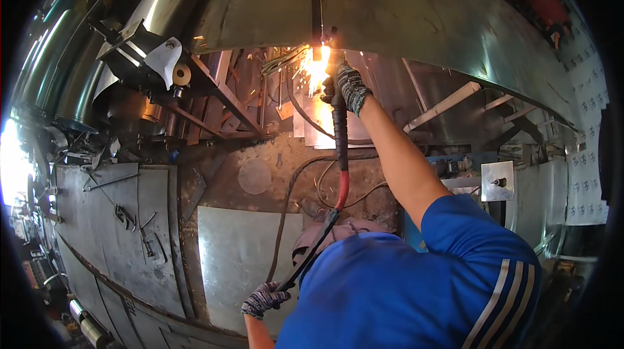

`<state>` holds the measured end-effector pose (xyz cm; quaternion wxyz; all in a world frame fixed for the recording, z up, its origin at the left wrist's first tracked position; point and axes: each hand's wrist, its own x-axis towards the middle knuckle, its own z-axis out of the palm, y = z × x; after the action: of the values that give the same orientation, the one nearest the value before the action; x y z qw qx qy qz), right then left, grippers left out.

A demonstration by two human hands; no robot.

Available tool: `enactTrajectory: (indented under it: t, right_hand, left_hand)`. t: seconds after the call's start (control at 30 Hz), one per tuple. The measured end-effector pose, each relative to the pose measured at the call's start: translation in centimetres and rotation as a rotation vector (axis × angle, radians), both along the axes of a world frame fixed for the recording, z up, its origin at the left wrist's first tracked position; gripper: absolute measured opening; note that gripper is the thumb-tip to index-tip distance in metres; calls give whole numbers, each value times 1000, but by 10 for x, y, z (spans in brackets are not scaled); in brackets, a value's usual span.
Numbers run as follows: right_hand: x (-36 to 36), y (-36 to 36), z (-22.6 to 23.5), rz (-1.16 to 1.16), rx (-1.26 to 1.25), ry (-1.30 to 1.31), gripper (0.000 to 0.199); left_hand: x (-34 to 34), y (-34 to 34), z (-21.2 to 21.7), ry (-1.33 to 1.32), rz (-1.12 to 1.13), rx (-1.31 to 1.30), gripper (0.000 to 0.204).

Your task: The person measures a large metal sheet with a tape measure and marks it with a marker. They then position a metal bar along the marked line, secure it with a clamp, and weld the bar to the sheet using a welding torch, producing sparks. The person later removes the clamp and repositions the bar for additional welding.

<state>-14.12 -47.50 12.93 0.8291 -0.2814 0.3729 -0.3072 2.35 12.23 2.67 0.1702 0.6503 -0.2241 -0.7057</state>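
My right hand (pixel 354 89), in a grey and black knit glove, grips the upper part of a torch (pixel 340 124) with a black-wrapped handle. Its fingers are partly hidden by the torch and the glare. The torch points up at the near edge of a large metal sheet (pixel 403 11). Bright sparks (pixel 317 69) spray from that edge, just below a narrow dark slot in the sheet. Behind the handle comes a red sleeve (pixel 343 189), then a black cable (pixel 318 245). Low down beside my body, my left hand (pixel 265 299), gloved alike, is closed around this cable.
Angled metal bars (pixel 445 105) stand under the sheet. Loose cables (pixel 292 186) curl over the floor near my feet. A flat grey plate (pixel 240 238) lies to the left, with a bench of tools (pixel 123 219) beyond it. Shiny metal cylinders (pixel 78 82) stand far left.
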Motion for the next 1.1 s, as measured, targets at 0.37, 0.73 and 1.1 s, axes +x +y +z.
enactTrajectory:
  t: [0.37, 0.73, 1.1]
  right_hand:
    - [10, 22, 7, -85, -59, 192, 74]
    - [-3, 55, 15, -72, -130, 128, 69]
    - [-59, 163, 12, 26, -50, -48, 61]
  left_hand:
    - [-12, 4, -2, -38, 26, 56, 52]
    - [-7, -9, 8, -31, -48, 115, 50]
    - [9, 11, -23, -202, -254, -77, 66]
